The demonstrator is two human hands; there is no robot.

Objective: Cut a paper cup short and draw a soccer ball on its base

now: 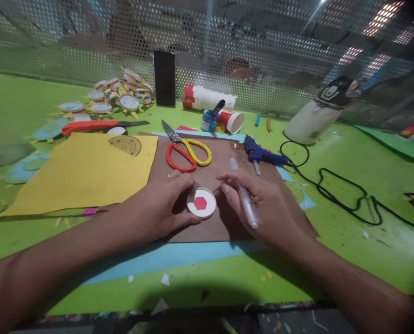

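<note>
My left hand (174, 199) grips a small round white disc (210, 204) by its left edge, thumb at the front and fingers behind. A red hexagon (200, 203) sits in the disc's middle. In my right hand (262, 199), a translucent white pen (247, 206) rests between thumb and fingers, slanting up and away. The fingertips of that hand are close to the disc's right side; whether they touch it I cannot tell. Under both hands lies a brown board (207, 232). Just beyond them are scissors (184, 150) with one red and one yellow handle.
A blue glue gun (262, 153) with a black cable (332, 188) lies at right. Yellow paper (85, 171) holds a protractor (125, 144). Behind are a red-handled knife (92, 126), decorated discs (128, 102), a phone (164, 79), paper cups (209, 97), a blue jar (209, 121) and a bottle (311, 120).
</note>
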